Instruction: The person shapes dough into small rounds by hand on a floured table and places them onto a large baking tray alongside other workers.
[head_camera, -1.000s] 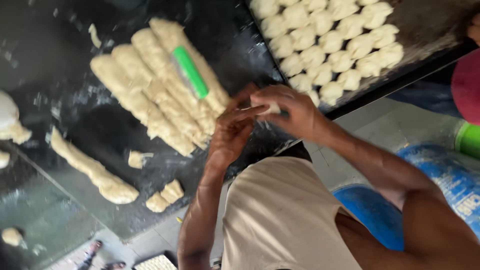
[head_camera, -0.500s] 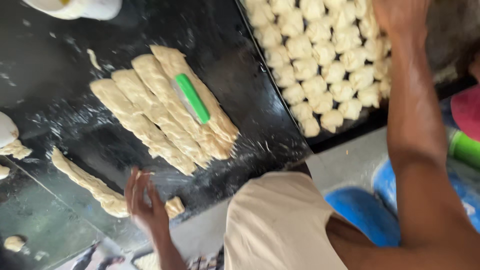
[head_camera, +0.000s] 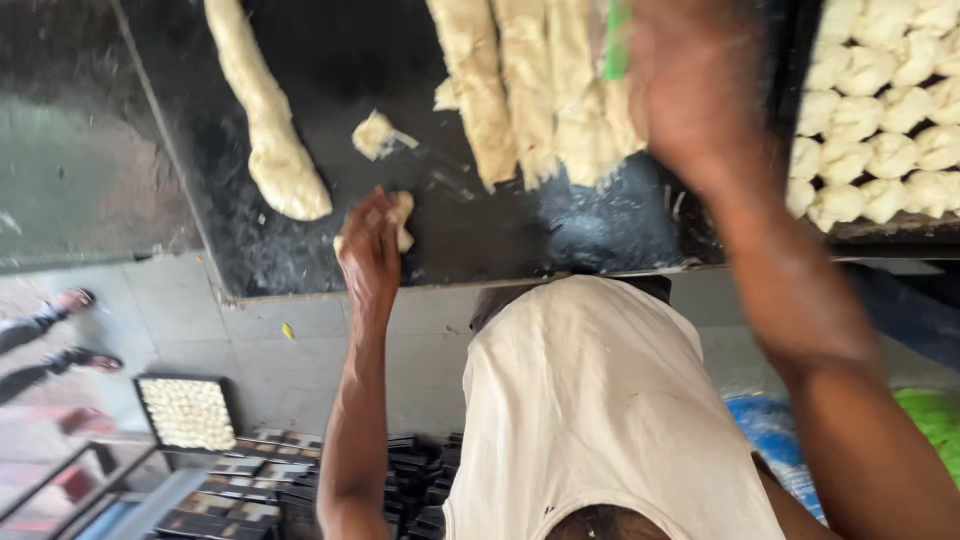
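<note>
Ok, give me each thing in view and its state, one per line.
Left hand: closed on a small dough piece at the table edge.
Right hand: raised, blurred, grip unclear.
Dough ropes: side by side.
Long dough roll: lying alone.
Tray: filled with dough balls.

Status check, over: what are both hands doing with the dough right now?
Left hand closed on small dough piece at the black worktop. Right hand raised, blurred, over dough strips. Nothing between them.
</note>
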